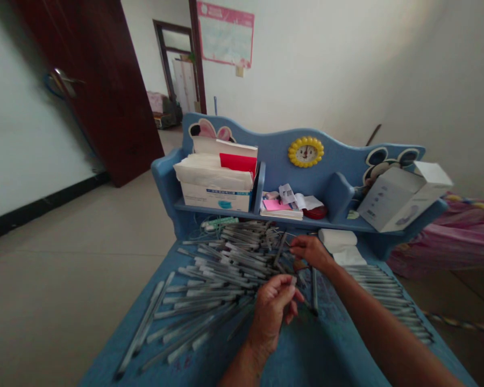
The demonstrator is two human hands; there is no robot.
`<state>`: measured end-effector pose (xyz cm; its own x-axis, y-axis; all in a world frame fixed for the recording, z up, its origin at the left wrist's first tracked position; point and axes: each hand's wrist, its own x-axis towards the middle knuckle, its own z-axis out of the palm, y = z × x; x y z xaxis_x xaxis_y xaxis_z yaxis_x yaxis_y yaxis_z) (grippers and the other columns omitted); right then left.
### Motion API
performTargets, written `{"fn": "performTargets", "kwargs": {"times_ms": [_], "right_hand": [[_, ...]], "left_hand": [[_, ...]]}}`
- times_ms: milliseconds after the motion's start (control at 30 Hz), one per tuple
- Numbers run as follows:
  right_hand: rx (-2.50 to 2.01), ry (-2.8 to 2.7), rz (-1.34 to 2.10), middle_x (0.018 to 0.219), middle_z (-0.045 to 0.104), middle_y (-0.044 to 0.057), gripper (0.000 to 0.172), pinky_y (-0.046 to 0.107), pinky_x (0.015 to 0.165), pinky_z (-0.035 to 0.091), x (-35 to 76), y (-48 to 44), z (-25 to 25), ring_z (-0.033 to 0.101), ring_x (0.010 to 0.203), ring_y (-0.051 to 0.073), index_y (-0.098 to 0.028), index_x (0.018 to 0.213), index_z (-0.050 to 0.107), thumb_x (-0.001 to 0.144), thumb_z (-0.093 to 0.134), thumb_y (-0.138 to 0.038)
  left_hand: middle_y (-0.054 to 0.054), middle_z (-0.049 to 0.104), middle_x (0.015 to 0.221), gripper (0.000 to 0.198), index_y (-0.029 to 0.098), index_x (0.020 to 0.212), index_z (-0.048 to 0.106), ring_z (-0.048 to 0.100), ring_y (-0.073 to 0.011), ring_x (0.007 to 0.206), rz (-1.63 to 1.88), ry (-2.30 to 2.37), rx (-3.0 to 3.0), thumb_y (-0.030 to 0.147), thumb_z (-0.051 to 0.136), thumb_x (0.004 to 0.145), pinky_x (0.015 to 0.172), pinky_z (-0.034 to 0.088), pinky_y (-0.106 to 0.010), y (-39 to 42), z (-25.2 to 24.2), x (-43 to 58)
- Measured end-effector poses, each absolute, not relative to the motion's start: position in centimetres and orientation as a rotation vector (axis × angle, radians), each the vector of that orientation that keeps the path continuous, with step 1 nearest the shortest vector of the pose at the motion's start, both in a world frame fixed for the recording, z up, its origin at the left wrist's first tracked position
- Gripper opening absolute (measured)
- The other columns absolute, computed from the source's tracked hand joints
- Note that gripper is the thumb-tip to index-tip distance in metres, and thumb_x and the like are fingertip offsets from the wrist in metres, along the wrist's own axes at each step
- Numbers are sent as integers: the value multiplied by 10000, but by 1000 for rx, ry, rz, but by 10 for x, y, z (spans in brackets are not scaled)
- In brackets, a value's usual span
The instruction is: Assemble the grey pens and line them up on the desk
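While slim grey sticks [221,271], probably light, stiff and best gripped mid-length, are heaped left of the paper roll [337,238], a pale piece [293,280] is pinched in the left hand [272,306]; whether anything is held by the right hand [312,250], fingertips bunched left of the roll, cannot be told.

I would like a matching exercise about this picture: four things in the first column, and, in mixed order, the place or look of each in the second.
Things:
1. Clock
2. Paper roll
3. Pile of thin grey sticks
4. Box holding a red item

Place or look:
A. In the left compartment of the blue rack
B. Spread on the blue desk, mostly left of the left hand
C. Round, with a yellow, flower-like rim
D. White, with a loose end lying flat

Right pairs: 1-C, 2-D, 3-B, 4-A
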<state>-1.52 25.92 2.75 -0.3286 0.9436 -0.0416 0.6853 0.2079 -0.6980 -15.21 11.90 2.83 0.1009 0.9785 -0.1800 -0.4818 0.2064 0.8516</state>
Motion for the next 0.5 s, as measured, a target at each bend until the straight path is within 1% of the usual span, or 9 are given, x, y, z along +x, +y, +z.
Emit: {"fn": "performTargets", "kwargs": {"times_ms": [100, 167, 233, 333, 500], "right_hand": [[-1324, -1899, 1114, 757, 690, 26, 210, 260, 596, 501, -4, 226, 31, 641, 623, 146, -157, 892, 602, 777, 556, -327], [-1068, -1598, 1391, 745, 692, 21, 185, 261, 583, 494, 2, 205, 32, 627, 583, 136, -165, 827, 626, 716, 651, -311], [-866, -1345, 1572, 699, 688, 8, 159, 243, 554, 474, 6, 186, 33, 605, 540, 118, -172, 763, 651, 653, 724, -261], [-752, -1202, 1653, 645, 681, 1, 135, 225, 513, 450, 11, 165, 34, 586, 506, 107, -177, 728, 675, 629, 750, -228], [-681, -1125, 1657, 613, 672, 0, 141, 220, 473, 432, 17, 145, 37, 561, 468, 101, -183, 732, 685, 622, 761, -228]], "left_hand": [[-18, 624, 645, 264, 134, 888, 585, 458, -62, 420, 1228, 855, 722, 324, 636, 711, 365, 280, -160, 118, 30, -151], [-18, 624, 651, 266, 132, 901, 588, 462, -62, 421, 1223, 844, 740, 318, 635, 716, 371, 289, -162, 117, 31, -151], [-23, 626, 656, 259, 130, 891, 593, 464, -61, 420, 1215, 835, 764, 314, 637, 715, 373, 292, -162, 116, 32, -150], [-25, 628, 647, 251, 130, 868, 597, 464, -61, 418, 1202, 809, 793, 311, 648, 702, 374, 293, -161, 114, 33, -148], [-23, 626, 643, 241, 131, 876, 601, 474, -65, 428, 1157, 753, 839, 296, 645, 706, 375, 290, -159, 110, 34, -145]]}}
